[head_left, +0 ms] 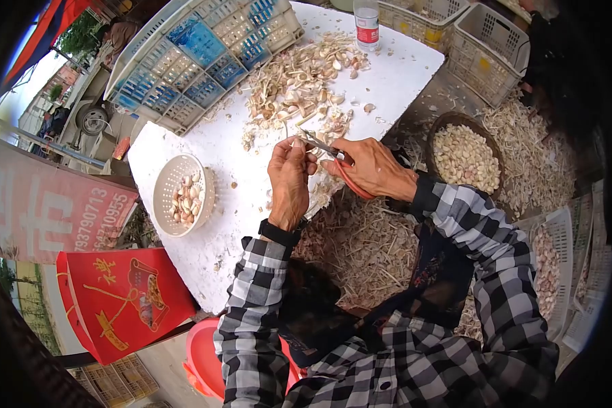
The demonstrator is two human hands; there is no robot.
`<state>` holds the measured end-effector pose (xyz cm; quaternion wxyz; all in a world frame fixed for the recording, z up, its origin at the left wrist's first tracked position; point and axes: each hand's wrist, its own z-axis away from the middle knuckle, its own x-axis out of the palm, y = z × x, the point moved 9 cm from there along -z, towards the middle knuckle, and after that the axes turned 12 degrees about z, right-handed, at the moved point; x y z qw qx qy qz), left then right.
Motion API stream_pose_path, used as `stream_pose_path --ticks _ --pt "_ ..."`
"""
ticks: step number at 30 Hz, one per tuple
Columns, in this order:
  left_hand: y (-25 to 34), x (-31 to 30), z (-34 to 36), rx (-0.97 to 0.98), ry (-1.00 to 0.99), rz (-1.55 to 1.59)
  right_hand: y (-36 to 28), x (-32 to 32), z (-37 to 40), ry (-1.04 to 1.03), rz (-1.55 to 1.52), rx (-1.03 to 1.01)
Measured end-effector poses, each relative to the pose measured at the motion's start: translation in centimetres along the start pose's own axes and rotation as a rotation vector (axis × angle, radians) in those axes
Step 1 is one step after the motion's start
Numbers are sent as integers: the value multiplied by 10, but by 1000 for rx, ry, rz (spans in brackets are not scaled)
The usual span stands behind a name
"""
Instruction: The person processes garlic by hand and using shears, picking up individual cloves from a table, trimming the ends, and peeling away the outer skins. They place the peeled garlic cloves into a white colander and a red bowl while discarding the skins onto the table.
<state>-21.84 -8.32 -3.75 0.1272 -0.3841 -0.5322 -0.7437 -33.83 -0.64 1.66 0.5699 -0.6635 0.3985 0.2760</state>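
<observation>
Orange-handled scissors in right hand touch garlic in left hand

Outdoors, daylight. White foam board serves as tabletop, plastic crates behind it, another crate top rt. Red banner w/ white digits on the left, red bag below it, street beyond.

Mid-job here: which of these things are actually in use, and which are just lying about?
In use:
- left hand pinching a garlic piece
- right hand gripping the scissors
- white colander of cloves
- brown basket of cloves
- trimmings pile

Lying about:
- bottle
- blue-lined crate
- red bag
</observation>
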Motion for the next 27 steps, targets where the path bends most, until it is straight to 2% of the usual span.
stream_pose_path --ticks 2,4,5,7,9,13,15,16,18,21,22,23,24,26,27 --pt "-1 4 1 30 -20 -73 3 3 -2 -68 -2 45" --pt "15 12 5 227 -41 -337 7 5 -3 -134 -5 88" --pt "18 11 5 264 1 -393 6 6 -2 -156 -15 85" --pt "18 9 2 295 -27 -470 7 11 -2 -181 -27 81" --pt "18 15 6 323 -67 -638 11 20 1 -210 -253 91" --pt "21 25 16 428 -78 -755 9 17 6 -288 -323 170" --pt "22 25 17 430 -73 -742 7 26 23 -491 -662 452" --pt "23 25 18 433 -74 -731 8 26 23 -496 -655 452" --pt "28 26 18 440 -68 -671 -1 25 19 -502 -823 350" --pt "40 10 17 347 34 -286 14 17 3 -475 -1031 406" --pt "42 -1 13 244 101 -145 21 12 -6 -429 -1152 442" --pt "42 -10 4 168 94 35 33 10 -16 -347 -1015 471" --pt "40 -17 -4 93 89 214 36 19 -22 -360 -1002 472" --pt "35 -26 -15 -29 28 389 49 17 -47 -152 -391 348" --pt "32 -32 -21 -22 26 404 53 18 -53 -156 -376 342"
